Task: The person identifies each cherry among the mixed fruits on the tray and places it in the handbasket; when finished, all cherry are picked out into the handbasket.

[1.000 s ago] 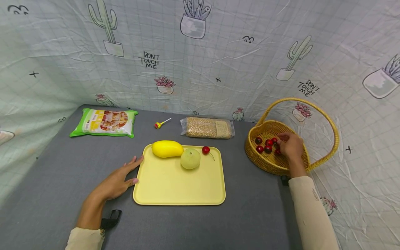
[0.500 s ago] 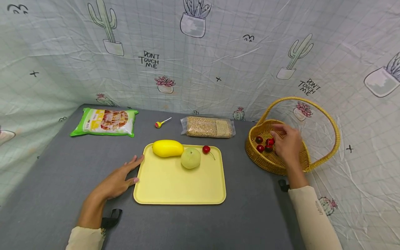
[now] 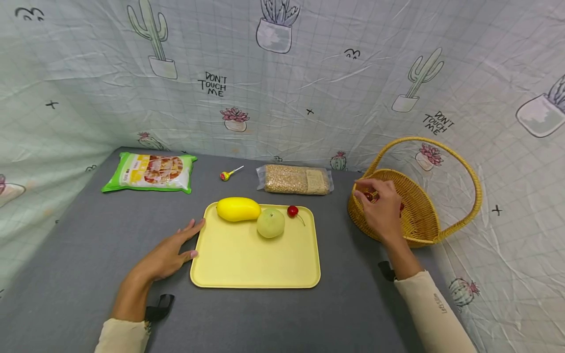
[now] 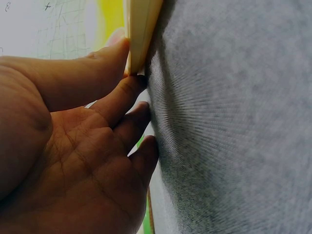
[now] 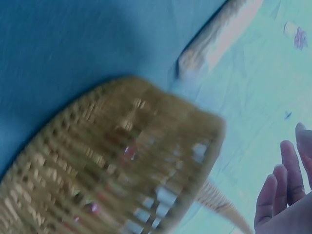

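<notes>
My left hand (image 3: 161, 257) rests at the left edge of the yellow tray (image 3: 253, 264), thumb and fingertips right at its rim. The left wrist view shows the tray's side (image 4: 140, 34) beside the thumb. On the tray lie a yellow mango (image 3: 238, 209), a pale green round fruit (image 3: 270, 223) and a red cherry (image 3: 293, 211) with a stem. My right hand (image 3: 381, 211) is over the left rim of the woven basket (image 3: 421, 211), thumb and index finger close together. Dark red cherries (image 3: 368, 196) show under it; I cannot tell whether the fingers hold one.
Behind the tray lie a green-and-white food bag (image 3: 150, 171), a lollipop (image 3: 226, 175) and a clear pack of beans or grains (image 3: 293, 179). The basket's tall handle (image 3: 474, 184) arches up at the right. Printed cloth (image 3: 282, 83) hangs behind the grey table (image 3: 265, 318).
My right hand has risen from among the cherries in the basket and moved left to its near-left rim. The left hand and the tray have stayed put.
</notes>
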Demonstrator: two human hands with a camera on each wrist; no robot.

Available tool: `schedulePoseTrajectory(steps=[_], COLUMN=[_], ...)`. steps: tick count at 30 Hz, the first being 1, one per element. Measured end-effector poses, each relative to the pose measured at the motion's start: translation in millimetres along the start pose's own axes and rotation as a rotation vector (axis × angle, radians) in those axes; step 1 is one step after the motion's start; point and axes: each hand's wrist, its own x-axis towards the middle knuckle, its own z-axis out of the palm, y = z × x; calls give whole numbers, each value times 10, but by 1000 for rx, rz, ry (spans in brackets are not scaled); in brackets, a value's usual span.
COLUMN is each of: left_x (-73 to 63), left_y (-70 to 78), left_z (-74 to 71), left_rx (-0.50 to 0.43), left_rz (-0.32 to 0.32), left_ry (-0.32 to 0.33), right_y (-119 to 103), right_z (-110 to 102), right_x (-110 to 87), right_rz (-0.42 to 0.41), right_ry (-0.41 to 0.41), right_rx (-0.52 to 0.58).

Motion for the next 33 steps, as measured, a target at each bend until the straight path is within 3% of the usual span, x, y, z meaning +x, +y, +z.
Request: schedulePoseTrajectory(steps=[6,14,20,28,33], left_x=[2,5,2,1,3], left_y=[2,2,-5,-2,3], left_z=[-8,-5,1,6,14], left_rx=[10,27,17,-1,-6], left_rz=[6,11,13,10,4], left_ry=[3,8,11,7,8], right_y=[-160,-315,-385,-495,-544], right_z=[174,383,548,785,930], right_x=[-77,-170,-220,-225,-225], right_rz=[-88,-122,-121,-56,-55], right_ry=[-45,-146,-284,-544,-606], right_rx=[25,36,8,-25,-24])
